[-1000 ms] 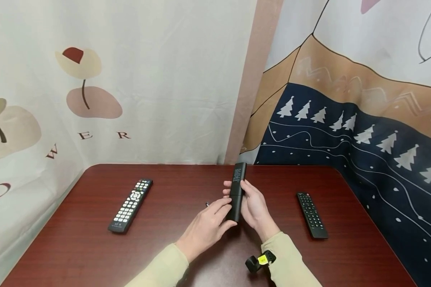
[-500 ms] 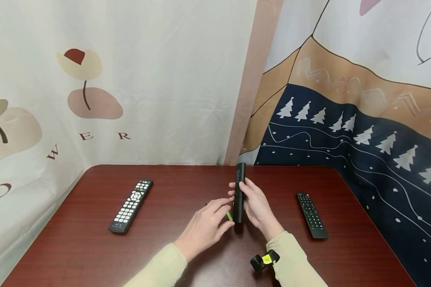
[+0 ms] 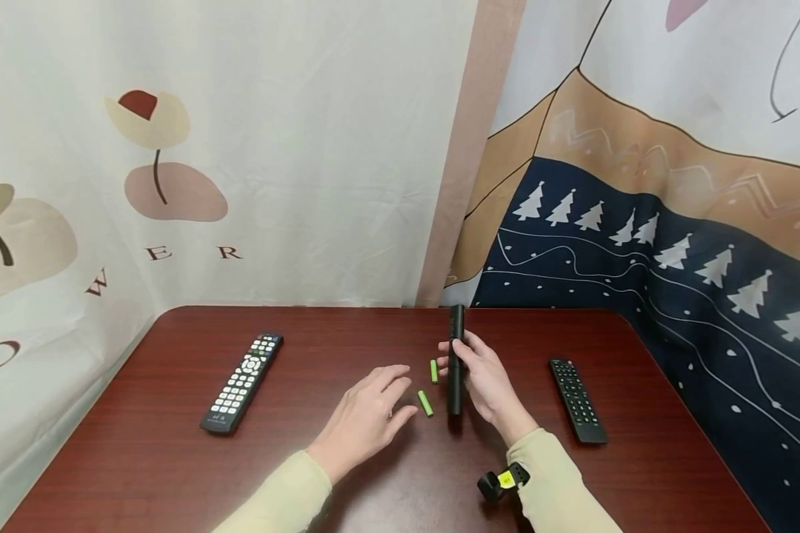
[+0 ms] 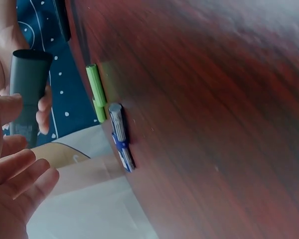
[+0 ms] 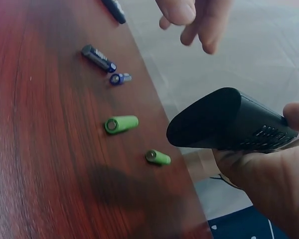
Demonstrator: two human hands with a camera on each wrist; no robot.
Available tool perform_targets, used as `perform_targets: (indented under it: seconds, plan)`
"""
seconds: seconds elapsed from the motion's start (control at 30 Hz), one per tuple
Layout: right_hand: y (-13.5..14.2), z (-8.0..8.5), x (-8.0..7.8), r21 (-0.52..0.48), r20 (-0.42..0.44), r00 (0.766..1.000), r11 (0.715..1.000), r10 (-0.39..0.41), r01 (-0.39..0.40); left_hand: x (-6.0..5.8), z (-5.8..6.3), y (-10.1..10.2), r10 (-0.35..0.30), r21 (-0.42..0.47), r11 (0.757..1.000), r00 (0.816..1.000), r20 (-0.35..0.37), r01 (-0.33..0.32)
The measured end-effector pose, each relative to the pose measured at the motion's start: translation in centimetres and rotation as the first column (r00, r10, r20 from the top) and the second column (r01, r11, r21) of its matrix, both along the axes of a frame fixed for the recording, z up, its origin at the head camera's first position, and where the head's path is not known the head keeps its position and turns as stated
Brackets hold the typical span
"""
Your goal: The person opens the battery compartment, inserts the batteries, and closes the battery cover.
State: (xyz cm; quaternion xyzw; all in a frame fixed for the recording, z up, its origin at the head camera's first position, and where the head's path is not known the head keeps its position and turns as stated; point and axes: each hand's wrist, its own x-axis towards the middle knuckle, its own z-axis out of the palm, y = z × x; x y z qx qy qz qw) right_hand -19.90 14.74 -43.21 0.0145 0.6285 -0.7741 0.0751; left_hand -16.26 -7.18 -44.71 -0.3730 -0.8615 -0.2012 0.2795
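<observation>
Head view: One black remote control (image 3: 456,379), turned edge-on, held above the table (image 3: 140,481) between thumb and fingers of the right hand (image 3: 490,385). Left hand (image 3: 367,414), fingers loosely extended, thumb set apart from them, near the batteries. Two green batteries on the tabletop between the hands: far green battery (image 3: 434,371), just beside the held remote; near green battery (image 3: 425,403). One white-buttoned remote control (image 3: 243,385), lying slantwise at left. One smaller dark-buttoned remote control (image 3: 578,401), lying at right. Printed curtain (image 3: 307,148) behind.

Left wrist view: Held remote beyond the left hand's partly spread fingers; both green batteries nearly in line. Beside them, two blue-and-silver batteries (image 4: 118,122), also nearly in line.

Right wrist view: Held remote, one end toward the camera, markings on its casing, apparently print, too blurred to read. Green and blue-and-silver pairs lie on the wood, apart from the remote.
</observation>
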Motion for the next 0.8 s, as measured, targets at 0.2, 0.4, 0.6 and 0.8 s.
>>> perform_targets:
  seconds: [0.2,0.4,0.6,0.8]
  plan:
    - [0.7,-0.1,-0.1,0.063,-0.006,1.0,0.998,-0.024,0.024,-0.3,-0.1,-1.2,0.019,-0.011,1.0,1.0,-0.011,-0.019]
    - [1.5,-0.2,-0.3,0.133,-0.005,0.999,0.99,-0.037,0.037,-0.5,-0.3,-2.3,0.052,-0.03,0.998,0.999,-0.013,-0.052]
    - [2.2,-0.5,-0.5,0.211,-0.01,0.999,0.976,-0.043,0.044,-0.7,-0.4,-3.3,0.071,-0.047,0.996,0.997,-0.037,-0.072]
    - [2.8,-0.3,-0.5,0.326,-0.014,0.998,0.944,-0.058,0.06,-0.9,-0.4,-4.2,0.09,-0.061,0.994,0.995,-0.039,-0.092]
